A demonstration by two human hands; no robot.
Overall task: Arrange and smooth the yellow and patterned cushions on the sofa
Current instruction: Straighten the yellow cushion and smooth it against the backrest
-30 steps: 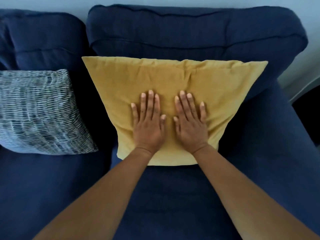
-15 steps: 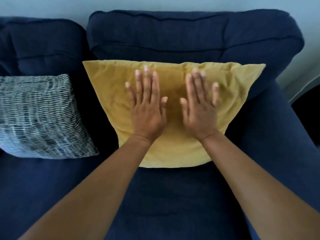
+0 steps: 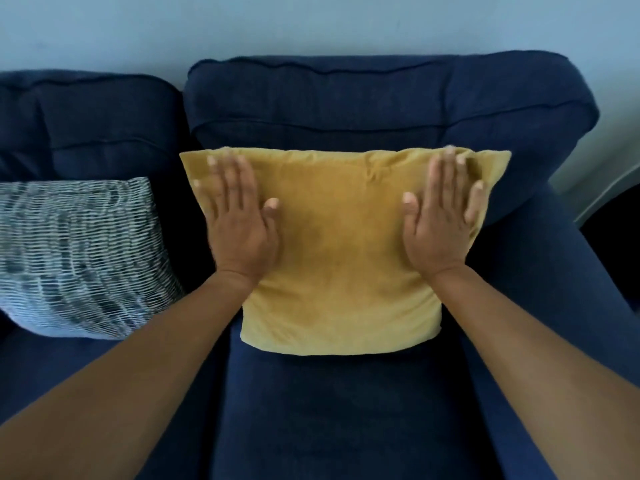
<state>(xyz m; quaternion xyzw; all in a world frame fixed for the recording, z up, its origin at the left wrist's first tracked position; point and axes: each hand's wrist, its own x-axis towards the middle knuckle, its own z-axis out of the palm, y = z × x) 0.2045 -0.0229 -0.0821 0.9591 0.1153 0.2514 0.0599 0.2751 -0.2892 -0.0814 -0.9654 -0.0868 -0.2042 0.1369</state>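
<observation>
A yellow cushion (image 3: 341,251) leans against the back of the dark blue sofa (image 3: 381,109), on the right-hand seat. My left hand (image 3: 239,220) lies flat on the cushion's upper left part, fingers together and pointing up toward the corner. My right hand (image 3: 441,220) lies flat on its upper right part, fingertips at the top edge. Both palms press on the fabric and hold nothing. A patterned cushion (image 3: 79,258), white with dark dashes, leans on the left-hand seat, apart from the yellow one.
The sofa's right armrest (image 3: 554,289) runs beside the yellow cushion. A pale wall (image 3: 311,26) stands behind the sofa. The blue seat (image 3: 346,410) stretches in front of the cushion, between my forearms.
Both hands slid from the cushion's middle up and outward, the left toward the upper left corner, the right toward the upper right. The view has tilted up a little.
</observation>
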